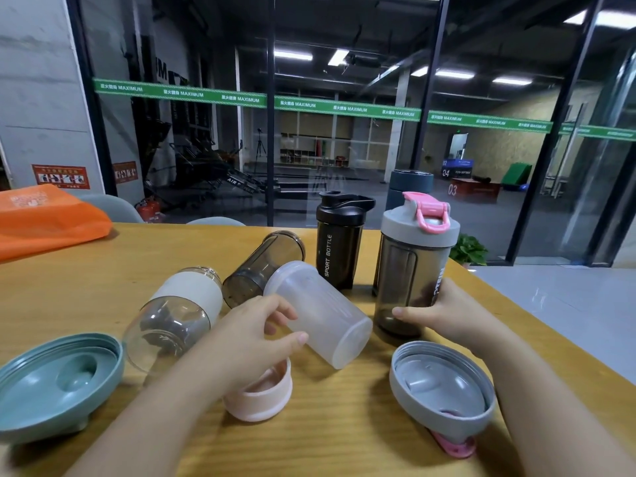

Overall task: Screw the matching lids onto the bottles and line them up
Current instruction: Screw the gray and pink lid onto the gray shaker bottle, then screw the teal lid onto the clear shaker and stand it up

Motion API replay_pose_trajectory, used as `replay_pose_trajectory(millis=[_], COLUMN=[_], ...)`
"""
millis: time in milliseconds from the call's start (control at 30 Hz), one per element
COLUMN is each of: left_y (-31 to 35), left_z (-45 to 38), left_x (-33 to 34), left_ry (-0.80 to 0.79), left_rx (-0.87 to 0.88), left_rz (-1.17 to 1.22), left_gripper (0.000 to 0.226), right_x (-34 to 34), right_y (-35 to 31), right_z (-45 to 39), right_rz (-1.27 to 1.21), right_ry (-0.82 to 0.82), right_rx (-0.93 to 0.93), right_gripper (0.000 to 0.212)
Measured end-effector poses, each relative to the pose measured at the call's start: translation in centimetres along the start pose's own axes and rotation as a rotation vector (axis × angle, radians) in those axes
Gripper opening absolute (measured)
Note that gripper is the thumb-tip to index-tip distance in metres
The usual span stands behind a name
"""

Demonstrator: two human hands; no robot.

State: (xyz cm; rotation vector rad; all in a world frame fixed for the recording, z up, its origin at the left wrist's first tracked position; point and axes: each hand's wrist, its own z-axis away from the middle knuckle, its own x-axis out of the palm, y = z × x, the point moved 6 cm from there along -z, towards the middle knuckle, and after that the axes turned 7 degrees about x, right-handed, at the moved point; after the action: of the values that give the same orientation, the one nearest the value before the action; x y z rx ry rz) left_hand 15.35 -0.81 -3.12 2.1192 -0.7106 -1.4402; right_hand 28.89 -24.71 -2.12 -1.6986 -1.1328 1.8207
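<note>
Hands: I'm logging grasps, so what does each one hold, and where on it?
Left hand grips the lying frosted bottle around its body. Right hand grips the upright grey-lidded bottle at its lower body.

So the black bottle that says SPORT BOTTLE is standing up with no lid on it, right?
Not quite. The black bottle marked SPORT BOTTLE is standing up, but the head view shows a black lid already on top of it.
</note>
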Motion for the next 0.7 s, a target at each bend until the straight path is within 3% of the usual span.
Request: replay_pose_trajectory(millis=[300, 367, 433, 500, 600, 700], left_y=[0.3, 0.5, 0.9, 1.4, 2.1, 2.4], left_z=[-0.3, -0.4, -0.3, -0.2, 0.1, 0.5], left_x=[-0.4, -0.6, -0.8, -1.1, -1.8, -2.4], left_ry=[0.032, 0.055, 0.083, 0.139, 0.225, 0.305], left_rx=[0.041, 0.064, 0.097, 0.149, 0.214, 0.264], left_rz=[-0.011, -0.03, -0.054, -0.064, -0.055, -0.056], left_gripper=[0.015, 0.013, 0.011, 0.009, 0.004, 0.018], right_x=[-0.4, -0.8, -1.3, -1.4, -1.2, -1.0], right_y=[-0.8, -1.3, -1.6, -2.0, -2.3, -2.9], right_z=[1.0, 1.6, 2.5, 3.4, 4.3, 5.5], right_rz=[0.058, 0.142, 0.228, 0.26, 0.234, 0.241], right_ry=[-0.024, -0.006, 0.046, 0.088, 0.122, 0.166], right_rx=[0.064, 0.11, 0.194, 0.233, 0.249, 0.239], right_gripper=[0.029, 0.042, 0.069, 0.079, 0.074, 0.068])
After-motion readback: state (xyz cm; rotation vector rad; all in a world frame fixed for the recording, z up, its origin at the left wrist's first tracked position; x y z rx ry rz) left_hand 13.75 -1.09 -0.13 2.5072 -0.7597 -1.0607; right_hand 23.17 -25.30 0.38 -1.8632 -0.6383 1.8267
